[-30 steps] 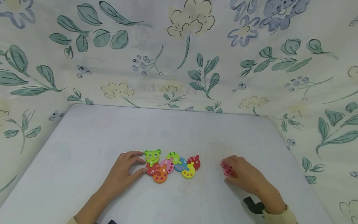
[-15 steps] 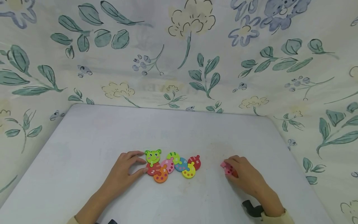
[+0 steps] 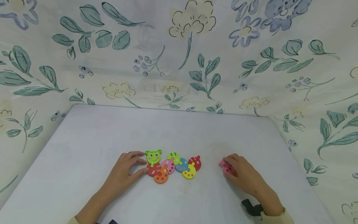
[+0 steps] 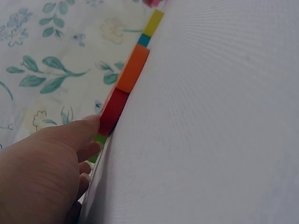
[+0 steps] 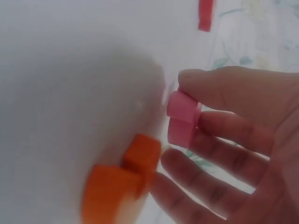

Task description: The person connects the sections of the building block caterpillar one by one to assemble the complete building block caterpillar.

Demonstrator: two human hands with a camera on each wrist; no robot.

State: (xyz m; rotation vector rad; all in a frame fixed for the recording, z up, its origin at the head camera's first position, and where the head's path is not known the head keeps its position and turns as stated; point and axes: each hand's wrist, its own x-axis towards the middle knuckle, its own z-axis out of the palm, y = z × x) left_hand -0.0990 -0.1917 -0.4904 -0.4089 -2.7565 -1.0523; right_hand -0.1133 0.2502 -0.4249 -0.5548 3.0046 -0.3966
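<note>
A caterpillar puzzle of joined, numbered pieces lies on the white table, from a green face piece [image 3: 153,157] to a red piece [image 3: 195,163] marked 8. At its left end is my left hand [image 3: 126,169], thumb against the red piece [image 4: 113,112] marked 2, fingertips beside the face piece. To the right of the chain, my right hand [image 3: 243,172] pinches a pink dotted puzzle piece [image 5: 182,119] between thumb and fingers. An orange piece [image 5: 110,191] is close by its lower fingers, partly hidden from the head view; whether they touch it I cannot tell.
The white table [image 3: 179,130] carries the puzzle at its middle, and a floral cloth [image 3: 156,56] hangs behind and at the sides. A black strap piece [image 3: 251,207] shows at the right wrist.
The pink piece has turned a little in my right hand, which has shifted very slightly. My left hand and the joined puzzle pieces stay where they were.
</note>
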